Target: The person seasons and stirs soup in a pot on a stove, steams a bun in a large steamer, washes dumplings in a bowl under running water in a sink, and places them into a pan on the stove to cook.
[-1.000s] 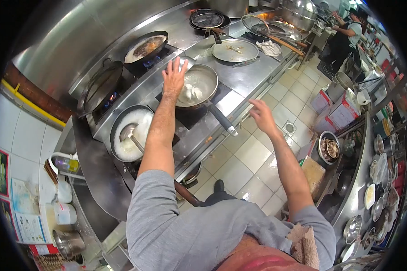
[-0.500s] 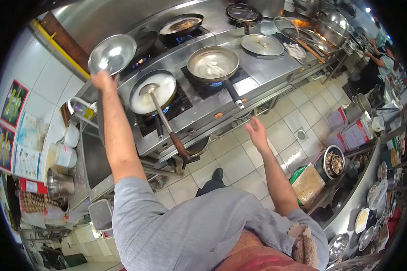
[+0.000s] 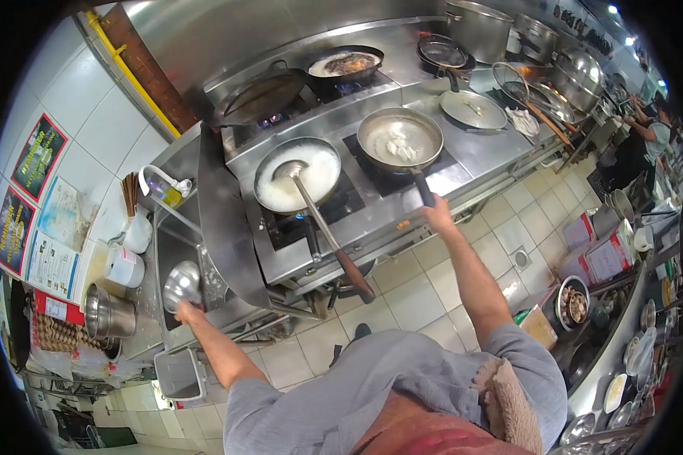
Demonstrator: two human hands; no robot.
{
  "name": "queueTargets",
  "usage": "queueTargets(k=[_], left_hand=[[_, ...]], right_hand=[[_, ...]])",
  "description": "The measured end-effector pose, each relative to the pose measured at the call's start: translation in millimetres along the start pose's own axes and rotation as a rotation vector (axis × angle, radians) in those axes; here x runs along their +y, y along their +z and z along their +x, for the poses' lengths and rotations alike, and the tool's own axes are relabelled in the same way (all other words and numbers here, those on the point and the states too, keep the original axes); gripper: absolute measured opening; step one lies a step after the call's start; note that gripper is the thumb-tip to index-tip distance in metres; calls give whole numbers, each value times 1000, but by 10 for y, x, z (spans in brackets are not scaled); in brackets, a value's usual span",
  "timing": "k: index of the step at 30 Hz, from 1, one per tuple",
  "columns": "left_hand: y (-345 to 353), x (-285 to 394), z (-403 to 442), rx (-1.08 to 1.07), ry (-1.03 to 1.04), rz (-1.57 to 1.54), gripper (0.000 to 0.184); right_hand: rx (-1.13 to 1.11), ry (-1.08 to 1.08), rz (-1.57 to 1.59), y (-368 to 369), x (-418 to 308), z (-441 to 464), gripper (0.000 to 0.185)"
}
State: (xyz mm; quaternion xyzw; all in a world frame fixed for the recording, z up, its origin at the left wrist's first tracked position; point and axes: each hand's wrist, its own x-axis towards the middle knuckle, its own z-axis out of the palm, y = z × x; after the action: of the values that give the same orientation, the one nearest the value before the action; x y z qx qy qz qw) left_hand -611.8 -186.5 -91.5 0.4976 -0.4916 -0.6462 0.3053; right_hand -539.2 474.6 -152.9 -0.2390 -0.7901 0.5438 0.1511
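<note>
My left hand (image 3: pixel 188 311) grips the rim of a shiny metal bowl (image 3: pixel 182 284), which is over the sink (image 3: pixel 173 250) at the left. On the right, my right hand (image 3: pixel 437 215) is closed round the dark handle of a frying pan (image 3: pixel 372 144) holding pale pieces. That pan sits on a front burner. Beside it, a second pan of foamy white liquid (image 3: pixel 311 163) has a long-handled ladle (image 3: pixel 322 218) resting in it, its wooden end sticking out past the stove's front edge.
Two dark woks (image 3: pixel 265 97) (image 3: pixel 347 64) sit on the rear burners. A round metal lid (image 3: pixel 473 111) lies right of the frying pan. One person (image 3: pixel 649 140) stands at the far right. A grey bin (image 3: pixel 180 375) is below the sink.
My left hand has carried the bowl from above the stove's left side down to the sink. My right hand has moved from free air onto the frying pan's handle.
</note>
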Motion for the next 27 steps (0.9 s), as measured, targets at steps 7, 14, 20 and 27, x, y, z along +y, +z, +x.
queueTargets(k=[7,14,20,27], left_hand=[[566,-749,943,-77,162,987,40],[1022,-1605,1936,-370,134,1563,37],[990,-1644,1616,-157,-235,147,28],[1180,-1268,1121,-288,-87,34,13]], right_hand=[[102,10,5,150,-5,-107,39],[10,161,105,-352,-261,-181,56],[203,285,367,-543,-76,-668,60],[341,419,456,-881,507,-990,46]])
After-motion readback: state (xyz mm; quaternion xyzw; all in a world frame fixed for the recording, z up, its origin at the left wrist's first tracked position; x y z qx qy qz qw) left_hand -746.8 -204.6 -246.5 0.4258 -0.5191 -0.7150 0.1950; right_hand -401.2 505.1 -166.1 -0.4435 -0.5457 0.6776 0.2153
